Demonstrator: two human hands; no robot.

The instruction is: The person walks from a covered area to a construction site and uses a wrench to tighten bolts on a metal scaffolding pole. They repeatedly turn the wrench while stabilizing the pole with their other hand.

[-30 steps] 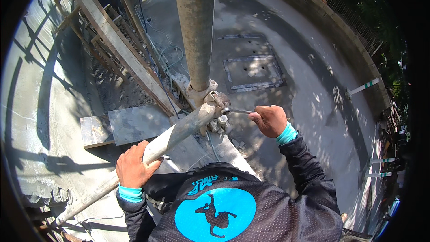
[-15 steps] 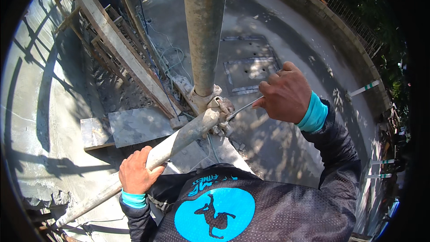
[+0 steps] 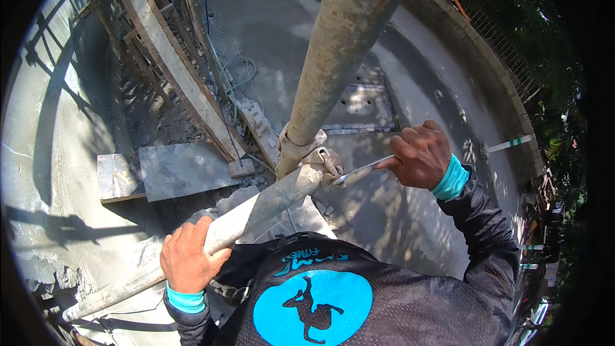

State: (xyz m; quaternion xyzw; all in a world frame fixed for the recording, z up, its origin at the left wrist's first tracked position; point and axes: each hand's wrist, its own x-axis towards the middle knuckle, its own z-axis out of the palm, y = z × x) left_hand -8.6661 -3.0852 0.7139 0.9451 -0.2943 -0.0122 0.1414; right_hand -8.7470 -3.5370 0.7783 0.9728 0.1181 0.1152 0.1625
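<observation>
My left hand point(image 3: 192, 255) is closed round a pale scaffold pipe point(image 3: 256, 213) that slopes up from the lower left. At its upper end, a rusty scaffold clamp point(image 3: 328, 161) joins this pipe to a thick upright pipe point(image 3: 349, 45). My right hand point(image 3: 421, 154) grips a thin metal wrench point(image 3: 365, 169), its far end against the clamp's bolt area. The exact fit of wrench on nut is too small to make out.
Long timber beams point(image 3: 170, 70) lean at the upper left, beside thin hoses point(image 3: 243, 67). Flat boards point(image 3: 186, 172) lie left of the clamp. A low block wall point(image 3: 474, 57) curves along the right, beyond a grey concrete floor point(image 3: 397, 218).
My right hand has swung the wrench handle slightly down toward me. The view has shifted, so the upright pipe now leans to the right. My left hand keeps hold of the sloping pipe.
</observation>
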